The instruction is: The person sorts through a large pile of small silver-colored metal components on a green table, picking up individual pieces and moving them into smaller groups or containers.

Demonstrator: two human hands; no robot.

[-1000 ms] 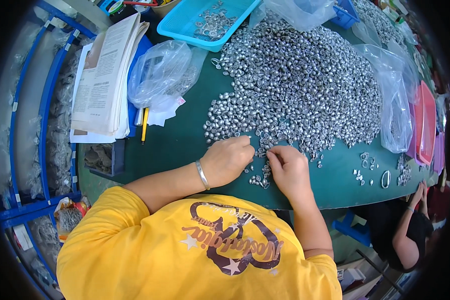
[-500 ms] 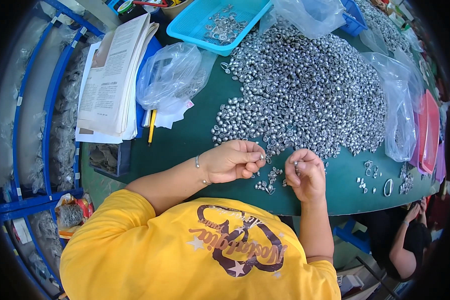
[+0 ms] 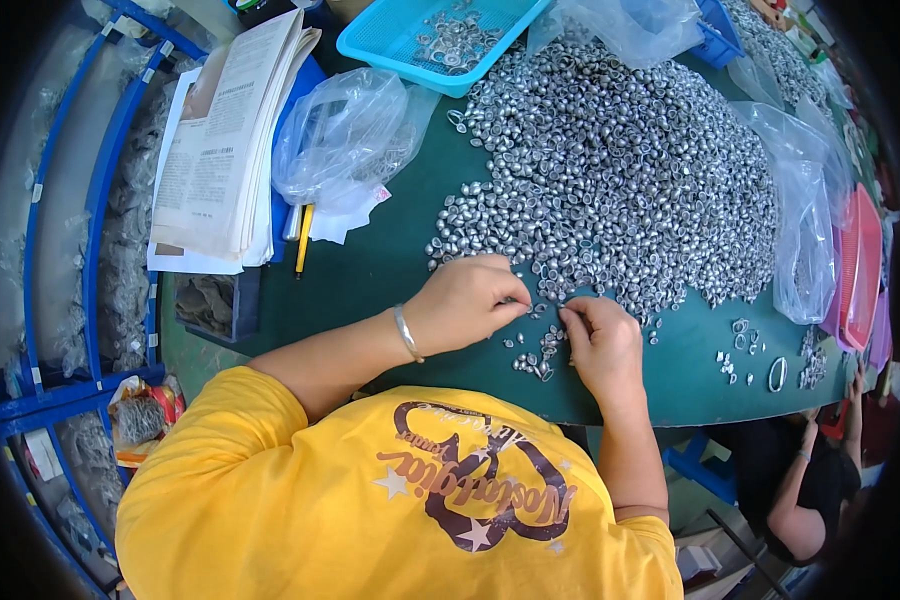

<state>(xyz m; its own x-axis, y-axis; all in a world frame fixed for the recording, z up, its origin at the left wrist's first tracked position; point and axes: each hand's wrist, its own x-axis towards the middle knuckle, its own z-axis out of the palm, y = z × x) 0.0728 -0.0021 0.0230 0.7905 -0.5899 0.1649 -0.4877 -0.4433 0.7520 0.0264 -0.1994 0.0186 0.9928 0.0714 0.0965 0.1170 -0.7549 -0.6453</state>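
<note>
A broad heap of small silvery metal pieces (image 3: 620, 180), rounded like little caps, covers much of the green tabletop (image 3: 370, 290). At its near edge my left hand (image 3: 467, 303) is palm down, thumb and fingertips closed together by a few loose pieces. Opposite it, my right hand (image 3: 607, 343) also has thumb and forefinger pinched at the heap's edge. Whatever either pinch holds is too small and covered to make out. Between the hands and nearer me lies a small separate cluster of metal pieces (image 3: 536, 362).
A light-blue basket (image 3: 390, 62) with metal parts stands at the far side. To the left are newspapers (image 3: 210, 165), a clear plastic bag (image 3: 335, 140) and a yellow pencil-like stick (image 3: 304, 245). Larger rings (image 3: 777, 374) and a pink basket (image 3: 860, 265) lie right, near another person (image 3: 802, 510).
Both hands have turned from raised, fingers-up pinches to palm-down at the table by the heap's edge. The left hand moved slightly away from me. A few pieces now lie loose beside the cluster.
</note>
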